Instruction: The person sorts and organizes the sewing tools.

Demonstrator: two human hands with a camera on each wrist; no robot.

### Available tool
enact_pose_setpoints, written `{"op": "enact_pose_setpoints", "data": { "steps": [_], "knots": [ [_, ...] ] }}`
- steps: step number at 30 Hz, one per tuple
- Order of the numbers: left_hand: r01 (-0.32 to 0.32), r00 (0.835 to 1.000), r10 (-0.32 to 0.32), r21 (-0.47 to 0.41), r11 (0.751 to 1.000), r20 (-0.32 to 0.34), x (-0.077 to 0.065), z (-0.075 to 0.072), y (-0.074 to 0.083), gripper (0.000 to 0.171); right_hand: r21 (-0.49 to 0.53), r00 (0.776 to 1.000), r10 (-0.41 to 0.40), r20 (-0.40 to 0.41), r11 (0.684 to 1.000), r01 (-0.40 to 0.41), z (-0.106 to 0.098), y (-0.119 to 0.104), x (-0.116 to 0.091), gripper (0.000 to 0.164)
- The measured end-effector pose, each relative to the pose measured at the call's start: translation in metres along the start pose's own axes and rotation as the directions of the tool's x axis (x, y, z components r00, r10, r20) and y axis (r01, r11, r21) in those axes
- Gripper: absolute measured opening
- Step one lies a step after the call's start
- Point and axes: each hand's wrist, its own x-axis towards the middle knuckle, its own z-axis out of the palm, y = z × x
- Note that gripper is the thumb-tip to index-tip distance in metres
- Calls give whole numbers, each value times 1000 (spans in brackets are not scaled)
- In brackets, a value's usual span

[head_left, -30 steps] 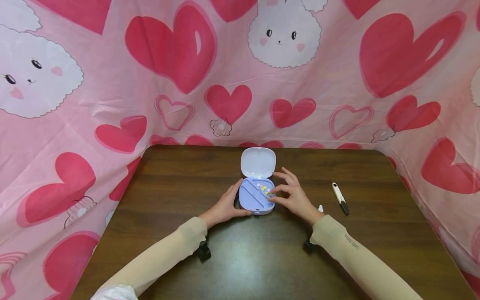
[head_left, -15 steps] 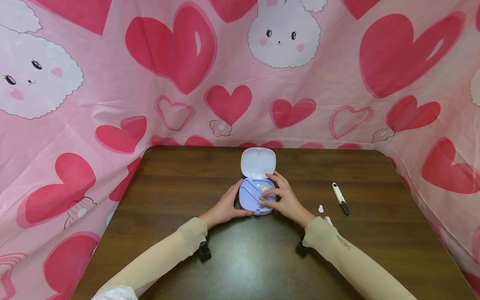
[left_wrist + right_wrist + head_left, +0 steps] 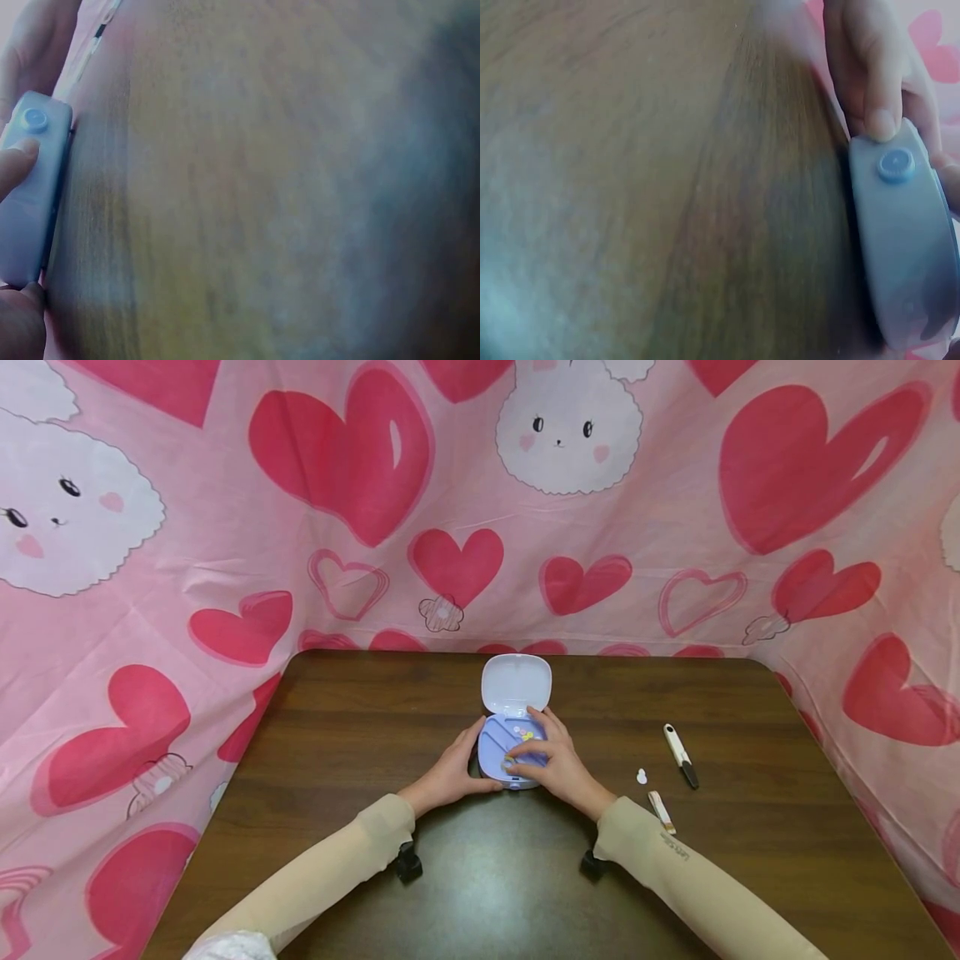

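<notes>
I see right hand shifted left over the box since last look, pinching a yellow bit, likely mid-transfer; left hand grips box.

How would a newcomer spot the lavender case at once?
On the brown wood-grain table, find the left hand near the middle. It grips a rounded lavender case, its pale lid open at the back. Unlike the loose white items at right, it is wide, lidded and holds tiny coloured pieces.

This was a draped-off workspace, where pink heart-patterned cloth hung around three sides of a wood-grain counter.
</notes>
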Motion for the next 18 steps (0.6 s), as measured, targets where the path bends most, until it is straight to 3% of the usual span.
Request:
{"op": "enact_pose_setpoints", "data": {
  "steps": [8,18],
  "knots": [
    [6,1000,-6,-1,1000,4,0,0,0,116,-55,997,60,44,997,-58,0,-8,3,20],
    [2,1000,-2,-8,1000,-5,0,0,1,115,-134,992,78,100,989,-64,-4,-13,8,21]
  ]
}}
